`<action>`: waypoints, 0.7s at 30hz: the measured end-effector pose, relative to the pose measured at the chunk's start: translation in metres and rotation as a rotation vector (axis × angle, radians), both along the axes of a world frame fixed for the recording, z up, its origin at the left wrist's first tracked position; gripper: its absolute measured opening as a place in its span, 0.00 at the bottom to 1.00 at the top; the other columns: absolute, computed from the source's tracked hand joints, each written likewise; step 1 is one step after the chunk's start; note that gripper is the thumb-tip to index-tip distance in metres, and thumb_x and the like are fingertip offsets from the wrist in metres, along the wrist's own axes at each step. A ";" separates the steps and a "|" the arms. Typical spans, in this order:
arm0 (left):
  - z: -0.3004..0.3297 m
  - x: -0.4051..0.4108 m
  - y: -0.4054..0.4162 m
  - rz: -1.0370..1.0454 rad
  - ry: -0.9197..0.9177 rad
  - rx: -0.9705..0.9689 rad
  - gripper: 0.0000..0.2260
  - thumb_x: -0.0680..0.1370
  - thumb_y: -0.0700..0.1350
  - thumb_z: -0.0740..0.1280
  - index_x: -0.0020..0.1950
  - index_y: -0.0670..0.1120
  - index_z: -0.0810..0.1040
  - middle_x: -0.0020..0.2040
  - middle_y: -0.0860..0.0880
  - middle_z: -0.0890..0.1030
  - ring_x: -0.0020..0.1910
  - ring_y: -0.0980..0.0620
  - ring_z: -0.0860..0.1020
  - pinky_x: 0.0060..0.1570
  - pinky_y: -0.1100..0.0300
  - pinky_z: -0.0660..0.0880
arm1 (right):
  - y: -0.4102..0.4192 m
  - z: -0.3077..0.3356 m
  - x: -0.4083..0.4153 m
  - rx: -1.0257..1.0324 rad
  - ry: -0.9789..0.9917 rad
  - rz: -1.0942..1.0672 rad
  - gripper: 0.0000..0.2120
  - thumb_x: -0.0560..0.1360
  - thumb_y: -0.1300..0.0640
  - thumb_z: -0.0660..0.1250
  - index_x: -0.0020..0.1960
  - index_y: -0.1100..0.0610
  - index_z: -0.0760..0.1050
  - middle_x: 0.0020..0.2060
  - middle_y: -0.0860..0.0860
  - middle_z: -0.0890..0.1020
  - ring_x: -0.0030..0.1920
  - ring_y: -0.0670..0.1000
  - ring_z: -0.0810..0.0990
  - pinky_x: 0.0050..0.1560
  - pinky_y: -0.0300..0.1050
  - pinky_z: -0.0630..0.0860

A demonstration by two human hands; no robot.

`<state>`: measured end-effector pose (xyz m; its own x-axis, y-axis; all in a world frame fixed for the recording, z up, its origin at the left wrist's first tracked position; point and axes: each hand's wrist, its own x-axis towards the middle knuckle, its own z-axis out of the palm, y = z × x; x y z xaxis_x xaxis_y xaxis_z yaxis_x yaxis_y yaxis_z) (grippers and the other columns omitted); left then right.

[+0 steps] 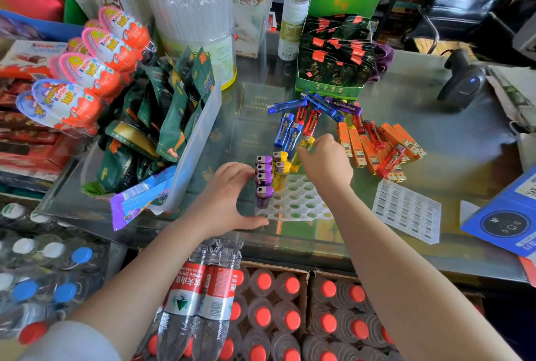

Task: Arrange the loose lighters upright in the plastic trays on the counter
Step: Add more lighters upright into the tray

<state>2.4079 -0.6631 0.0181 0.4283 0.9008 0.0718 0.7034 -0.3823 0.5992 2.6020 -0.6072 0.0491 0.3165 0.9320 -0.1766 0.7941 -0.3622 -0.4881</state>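
Head view looks down on a glass desk (452, 140) crowded with shop goods. At its near edge lies a white tray (295, 201) of round holes. Four purple lighters (264, 183) stand upright in the tray's left column, with yellow lighters (280, 169) upright just beside them at the far end. The left hand (232, 196) braces the tray's left side, thumb on the near corner and fingers curved against the purple row. The right hand (326, 159) reaches over the tray's far edge, fingers curled at a yellow lighter (307, 142); whether they grasp it cannot be told. Beyond lie loose blue and red lighters (293, 131) and an orange pile (374, 147). A second tray (406, 211) lies to the right.
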 end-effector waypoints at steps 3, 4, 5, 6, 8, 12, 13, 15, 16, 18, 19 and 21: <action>-0.001 -0.002 -0.001 0.004 -0.014 -0.004 0.37 0.60 0.66 0.66 0.64 0.49 0.68 0.62 0.54 0.67 0.61 0.62 0.58 0.60 0.66 0.56 | 0.008 -0.002 -0.001 -0.019 0.083 -0.074 0.18 0.71 0.45 0.68 0.49 0.59 0.71 0.40 0.53 0.77 0.36 0.54 0.76 0.33 0.42 0.67; -0.001 -0.002 -0.001 0.001 -0.016 -0.002 0.37 0.60 0.66 0.66 0.64 0.49 0.68 0.61 0.54 0.68 0.61 0.61 0.59 0.60 0.66 0.56 | 0.010 -0.003 -0.001 -0.015 0.099 -0.085 0.15 0.71 0.47 0.69 0.42 0.59 0.71 0.34 0.52 0.75 0.31 0.52 0.73 0.29 0.39 0.64; -0.001 -0.002 0.000 -0.001 -0.017 -0.002 0.37 0.60 0.66 0.66 0.64 0.49 0.68 0.61 0.54 0.68 0.61 0.60 0.59 0.60 0.65 0.57 | 0.011 -0.004 -0.001 -0.011 0.107 -0.092 0.15 0.71 0.49 0.69 0.35 0.58 0.68 0.29 0.51 0.72 0.27 0.51 0.69 0.27 0.38 0.61; -0.001 -0.002 0.000 -0.004 -0.018 -0.003 0.37 0.60 0.66 0.66 0.64 0.49 0.69 0.61 0.55 0.68 0.61 0.60 0.60 0.60 0.65 0.57 | 0.011 -0.004 -0.001 -0.011 0.105 -0.092 0.17 0.71 0.52 0.69 0.31 0.57 0.64 0.26 0.50 0.69 0.25 0.50 0.66 0.26 0.38 0.58; -0.001 -0.002 0.000 -0.008 -0.018 -0.003 0.37 0.60 0.66 0.66 0.64 0.49 0.68 0.60 0.57 0.67 0.61 0.60 0.60 0.60 0.64 0.57 | 0.013 -0.003 -0.003 -0.025 0.099 -0.086 0.19 0.70 0.55 0.68 0.29 0.56 0.61 0.25 0.50 0.66 0.24 0.50 0.64 0.26 0.37 0.57; -0.001 -0.002 -0.002 -0.004 -0.015 0.001 0.36 0.61 0.66 0.66 0.64 0.50 0.68 0.61 0.55 0.67 0.62 0.59 0.60 0.61 0.62 0.59 | 0.017 -0.001 -0.003 -0.053 0.194 -0.062 0.11 0.70 0.61 0.67 0.32 0.59 0.69 0.26 0.51 0.70 0.26 0.50 0.67 0.26 0.38 0.63; -0.001 -0.002 -0.002 -0.001 -0.008 -0.002 0.36 0.61 0.66 0.66 0.65 0.50 0.67 0.62 0.55 0.67 0.62 0.59 0.60 0.61 0.62 0.59 | 0.015 0.002 0.000 -0.031 0.291 -0.050 0.07 0.70 0.61 0.68 0.35 0.61 0.74 0.27 0.51 0.72 0.28 0.50 0.69 0.27 0.39 0.66; -0.001 -0.001 -0.004 0.009 0.002 -0.002 0.37 0.61 0.66 0.65 0.65 0.50 0.67 0.63 0.54 0.67 0.62 0.59 0.59 0.62 0.62 0.58 | 0.005 0.009 0.007 0.050 0.534 -0.028 0.04 0.71 0.60 0.69 0.44 0.61 0.78 0.30 0.51 0.75 0.30 0.49 0.71 0.30 0.39 0.69; -0.001 -0.001 -0.004 0.014 0.002 0.002 0.37 0.61 0.66 0.65 0.65 0.50 0.68 0.63 0.53 0.67 0.63 0.59 0.59 0.62 0.62 0.57 | -0.004 0.014 0.010 0.095 0.644 -0.008 0.05 0.72 0.60 0.69 0.46 0.60 0.78 0.31 0.50 0.76 0.31 0.47 0.72 0.31 0.38 0.70; -0.002 -0.001 -0.005 0.021 -0.006 0.020 0.37 0.61 0.67 0.65 0.65 0.49 0.69 0.62 0.52 0.67 0.62 0.60 0.59 0.62 0.63 0.56 | -0.026 0.019 0.015 0.172 0.791 0.066 0.03 0.73 0.61 0.67 0.46 0.59 0.77 0.32 0.50 0.78 0.31 0.45 0.75 0.33 0.36 0.74; -0.002 -0.001 -0.005 0.022 -0.010 0.029 0.37 0.61 0.67 0.65 0.64 0.48 0.69 0.62 0.51 0.68 0.62 0.60 0.59 0.62 0.63 0.56 | -0.038 0.018 0.015 0.191 0.849 0.093 0.02 0.74 0.61 0.66 0.44 0.59 0.76 0.32 0.51 0.79 0.32 0.46 0.76 0.35 0.35 0.76; -0.001 0.000 -0.006 0.018 0.002 0.043 0.36 0.62 0.66 0.64 0.64 0.47 0.69 0.61 0.51 0.69 0.62 0.59 0.60 0.62 0.63 0.56 | -0.060 0.015 0.014 0.209 0.971 0.084 0.04 0.75 0.62 0.64 0.41 0.59 0.75 0.31 0.51 0.79 0.32 0.47 0.78 0.37 0.37 0.78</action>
<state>2.4077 -0.6689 0.0173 0.4124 0.9044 0.1096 0.7117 -0.3949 0.5810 2.6161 -0.6673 0.0636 0.0534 0.9867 -0.1536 0.0363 -0.1556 -0.9872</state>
